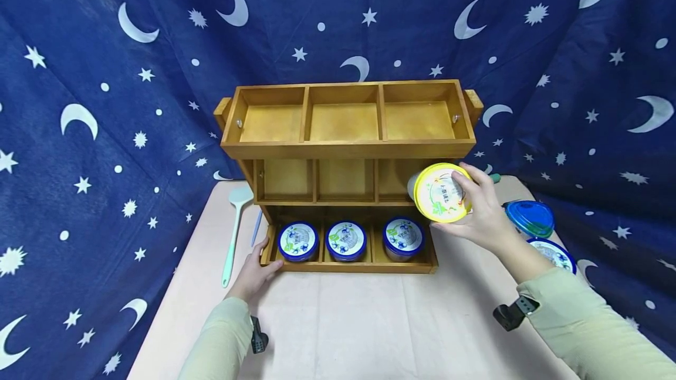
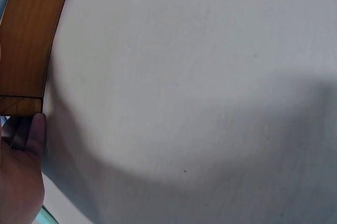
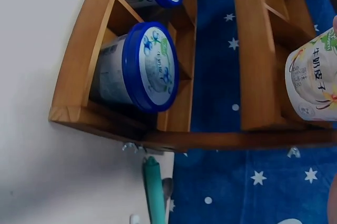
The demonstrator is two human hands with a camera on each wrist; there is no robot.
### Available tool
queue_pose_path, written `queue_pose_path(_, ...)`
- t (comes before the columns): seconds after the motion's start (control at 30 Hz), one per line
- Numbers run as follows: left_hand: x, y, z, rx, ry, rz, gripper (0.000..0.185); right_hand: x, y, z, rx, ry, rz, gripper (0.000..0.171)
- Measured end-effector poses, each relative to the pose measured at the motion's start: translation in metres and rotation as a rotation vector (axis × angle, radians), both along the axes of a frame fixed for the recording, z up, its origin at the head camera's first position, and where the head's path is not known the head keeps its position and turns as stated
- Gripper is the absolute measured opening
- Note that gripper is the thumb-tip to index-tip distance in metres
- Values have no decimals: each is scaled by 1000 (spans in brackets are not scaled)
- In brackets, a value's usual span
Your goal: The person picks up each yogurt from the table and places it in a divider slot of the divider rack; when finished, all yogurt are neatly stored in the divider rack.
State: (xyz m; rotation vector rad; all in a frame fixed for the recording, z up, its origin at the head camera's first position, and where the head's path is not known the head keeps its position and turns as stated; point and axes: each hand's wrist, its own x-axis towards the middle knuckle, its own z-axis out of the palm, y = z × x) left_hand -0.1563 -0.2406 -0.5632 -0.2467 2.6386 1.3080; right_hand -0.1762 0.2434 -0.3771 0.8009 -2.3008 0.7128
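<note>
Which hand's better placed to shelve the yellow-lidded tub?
Right, likely: the right hand grips the yellow-lidded tub near the middle tier; the left hand holds the rack at its lower left corner.

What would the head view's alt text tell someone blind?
A person's right hand holds a round, yellow-lidded white tub near the right end of a three-tiered brown wooden shelf; their left hand holds its bottom left corner. Three round blue-lidded tubs stand in the bottom tier. A moon-patterned blue cloth hangs behind.
</note>
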Motion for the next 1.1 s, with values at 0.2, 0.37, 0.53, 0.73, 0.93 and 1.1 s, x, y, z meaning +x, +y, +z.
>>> queue_pose_path(0.2, -1, 0, -2, 0, -10, 11, 90, -12, -12, -8, 9, -12, -48, 101)
queue_pose_path(0.37, -1, -1, -2, 0, -3, 8, 90, -24, -23, -10, 19, -91, -65, 99)
queue_pose_path(0.53, -1, -1, -4, 2, 6, 0, 91, -32, -31, -14, 42, -154, -82, 97)
queue_pose_path(0.73, -1, 0, -3, -5, 8, 4, 90, -39, -35, -16, 59, -109, -47, 93)
queue_pose_path(0.93, -1, 0, -3, -8, 5, 6, 92, -40, -33, -19, 57, -101, -30, 90)
queue_pose_path(1.1, -1, -1, -2, -9, -6, 13, 93, -41, -29, -20, 67, -106, -23, 93)
